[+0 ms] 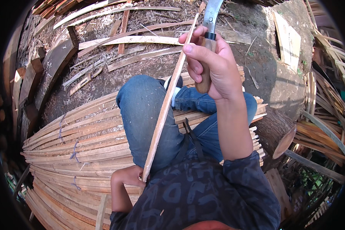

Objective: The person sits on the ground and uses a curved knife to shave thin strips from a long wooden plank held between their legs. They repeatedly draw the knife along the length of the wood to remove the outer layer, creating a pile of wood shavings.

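Observation:
A long, narrow wood strip (161,122) slants from my waist up past my right hand. Near its lower end, beside my hip, my left hand (128,176) is closed on it; those fingers are partly hidden. Raised in front of my knees, my right hand (212,61) holds a curved-blade knife (206,71) by its wooden handle, blade pointing away from me. The thumb and forefinger of that hand also pinch the strip's upper part. The knife's metal blade (211,13) runs out of the top of the view.
I sit on tied bundles of wood strips (84,153) spreading to the left. Thick timber pieces (57,61) stand far left. Loose slats (130,40) and shavings litter the ground ahead. A cut log (280,134) and stacked strips (326,99) lie to the right.

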`<control>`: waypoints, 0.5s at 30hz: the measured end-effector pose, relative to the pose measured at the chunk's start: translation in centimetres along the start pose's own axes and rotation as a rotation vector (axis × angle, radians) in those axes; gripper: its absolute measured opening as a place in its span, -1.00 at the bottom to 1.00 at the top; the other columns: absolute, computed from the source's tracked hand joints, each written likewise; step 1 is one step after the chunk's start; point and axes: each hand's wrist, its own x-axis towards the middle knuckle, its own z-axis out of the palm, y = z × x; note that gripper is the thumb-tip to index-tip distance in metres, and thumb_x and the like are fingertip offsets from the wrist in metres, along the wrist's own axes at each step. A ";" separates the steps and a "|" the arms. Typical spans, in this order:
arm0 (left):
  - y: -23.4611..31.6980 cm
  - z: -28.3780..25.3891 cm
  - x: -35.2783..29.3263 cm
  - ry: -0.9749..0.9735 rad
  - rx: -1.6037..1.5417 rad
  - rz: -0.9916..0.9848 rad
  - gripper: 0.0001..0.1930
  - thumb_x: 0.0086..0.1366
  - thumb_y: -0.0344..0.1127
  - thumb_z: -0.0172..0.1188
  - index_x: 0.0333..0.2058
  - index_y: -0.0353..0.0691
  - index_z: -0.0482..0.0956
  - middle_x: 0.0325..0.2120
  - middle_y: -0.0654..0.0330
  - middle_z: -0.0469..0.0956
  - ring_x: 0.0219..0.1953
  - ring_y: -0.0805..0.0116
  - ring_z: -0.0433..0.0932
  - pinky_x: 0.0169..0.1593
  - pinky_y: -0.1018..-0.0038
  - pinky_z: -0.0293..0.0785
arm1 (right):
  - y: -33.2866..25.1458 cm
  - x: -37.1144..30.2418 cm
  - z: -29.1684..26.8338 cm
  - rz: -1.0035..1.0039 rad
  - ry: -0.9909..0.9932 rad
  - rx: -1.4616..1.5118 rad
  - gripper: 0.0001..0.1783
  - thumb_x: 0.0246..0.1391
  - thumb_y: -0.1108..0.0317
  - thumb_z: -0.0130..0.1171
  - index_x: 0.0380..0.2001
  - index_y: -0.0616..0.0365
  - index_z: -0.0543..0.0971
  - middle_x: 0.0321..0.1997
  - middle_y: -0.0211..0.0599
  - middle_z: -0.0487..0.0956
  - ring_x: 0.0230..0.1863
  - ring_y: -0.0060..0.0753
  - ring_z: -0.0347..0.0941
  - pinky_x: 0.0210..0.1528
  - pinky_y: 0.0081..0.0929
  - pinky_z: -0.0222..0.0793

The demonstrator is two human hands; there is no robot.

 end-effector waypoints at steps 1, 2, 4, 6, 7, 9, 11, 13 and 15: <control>0.0 0.0 0.0 0.003 0.003 0.005 -0.63 -0.07 -0.36 0.35 -0.22 -0.27 0.58 -0.37 0.16 0.62 -0.28 0.36 0.59 -0.17 0.47 0.49 | 0.0 0.0 0.1 0.005 0.006 0.015 -0.65 -0.07 0.51 0.33 -0.26 0.13 0.38 -0.28 -0.26 0.56 -0.67 -0.76 0.31 -0.75 -0.71 0.25; 0.0 0.0 0.0 0.008 0.007 0.009 -0.63 -0.07 -0.36 0.35 -0.22 -0.27 0.58 -0.37 0.16 0.62 -0.29 0.36 0.59 -0.17 0.47 0.49 | 0.0 0.1 0.1 0.009 0.010 0.030 -0.65 -0.07 0.51 0.33 -0.26 0.13 0.38 -0.30 -0.28 0.55 -0.67 -0.75 0.31 -0.75 -0.71 0.24; 0.1 0.1 0.0 0.012 0.013 0.005 -0.64 -0.07 -0.35 0.35 -0.22 -0.27 0.58 -0.38 0.17 0.63 -0.30 0.37 0.59 -0.18 0.48 0.48 | -0.1 0.4 0.1 0.012 0.037 0.019 -0.65 -0.06 0.49 0.34 -0.26 0.11 0.37 -0.35 -0.33 0.54 -0.68 -0.75 0.30 -0.75 -0.71 0.22; 0.3 0.1 0.0 0.010 0.017 -0.013 -0.64 -0.07 -0.35 0.35 -0.22 -0.27 0.59 -0.39 0.17 0.63 -0.31 0.37 0.59 -0.18 0.48 0.48 | -0.1 0.7 0.1 0.012 0.055 0.017 -0.64 -0.05 0.47 0.34 -0.26 0.10 0.37 -0.40 -0.38 0.52 -0.68 -0.75 0.29 -0.76 -0.71 0.21; 0.3 0.1 0.0 0.012 0.015 -0.013 -0.64 -0.07 -0.35 0.35 -0.22 -0.27 0.59 -0.40 0.17 0.63 -0.31 0.38 0.59 -0.19 0.48 0.48 | 0.1 0.8 0.0 0.011 0.060 0.021 -0.64 -0.05 0.46 0.35 -0.26 0.10 0.37 -0.42 -0.40 0.51 -0.68 -0.75 0.28 -0.76 -0.71 0.20; 0.2 0.1 0.0 0.018 0.013 -0.013 -0.64 -0.07 -0.35 0.35 -0.23 -0.27 0.59 -0.40 0.18 0.63 -0.31 0.38 0.59 -0.19 0.49 0.48 | 0.2 0.7 0.0 0.005 0.061 0.015 -0.63 -0.05 0.45 0.36 -0.25 0.09 0.36 -0.43 -0.40 0.50 -0.68 -0.75 0.28 -0.76 -0.71 0.19; 0.1 0.1 0.0 0.021 0.014 -0.020 -0.64 -0.07 -0.35 0.35 -0.22 -0.27 0.59 -0.40 0.18 0.63 -0.31 0.39 0.59 -0.19 0.49 0.48 | 0.3 0.3 0.0 -0.003 0.058 -0.006 -0.63 -0.05 0.45 0.36 -0.25 0.09 0.36 -0.41 -0.38 0.52 -0.68 -0.76 0.28 -0.76 -0.71 0.19; 0.0 0.1 0.0 0.020 0.011 -0.014 -0.64 -0.06 -0.35 0.35 -0.22 -0.27 0.59 -0.40 0.18 0.63 -0.31 0.39 0.59 -0.19 0.49 0.48 | 0.3 -0.2 -0.1 0.019 0.040 -0.003 -0.63 -0.05 0.46 0.36 -0.26 0.09 0.37 -0.37 -0.36 0.54 -0.69 -0.77 0.28 -0.77 -0.72 0.19; 0.0 0.1 0.1 0.018 0.006 0.003 -0.65 -0.06 -0.35 0.35 -0.23 -0.27 0.59 -0.40 0.18 0.63 -0.31 0.39 0.59 -0.19 0.49 0.48 | 0.4 -0.6 -0.1 0.038 0.023 0.004 -0.64 -0.05 0.48 0.36 -0.26 0.09 0.37 -0.35 -0.34 0.55 -0.69 -0.78 0.28 -0.77 -0.73 0.19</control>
